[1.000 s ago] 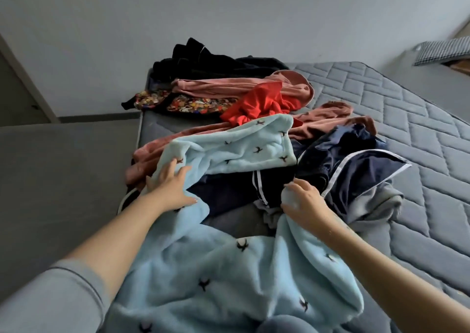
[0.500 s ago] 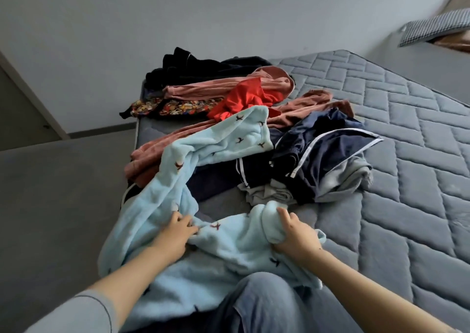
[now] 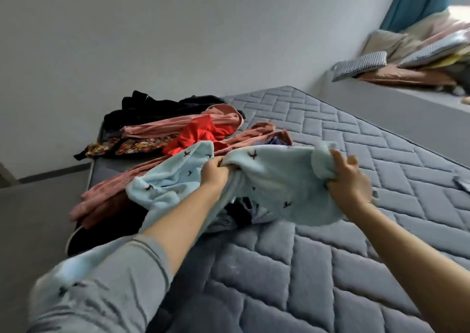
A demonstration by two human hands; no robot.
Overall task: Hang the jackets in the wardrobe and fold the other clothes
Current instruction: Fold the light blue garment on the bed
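The fluffy blue top (image 3: 274,180) is held up over the bed (image 3: 381,170), near the clothes pile (image 3: 183,134). The left hand (image 3: 216,177) and right hand (image 3: 348,177) both grip bunches of it, fingers curled tight. It looks soft, light and floppy, so holding two far-apart edges should spread it flat.

Clothes pile (image 3: 178,139) lies on mattress (image 3: 330,269), cushions (image 3: 396,63) behind right.

A grey quilted bed (image 3: 330,269) carries a heap of clothes at its far left corner: black garments (image 3: 152,106), pink garments (image 3: 106,195), a red piece (image 3: 201,131).
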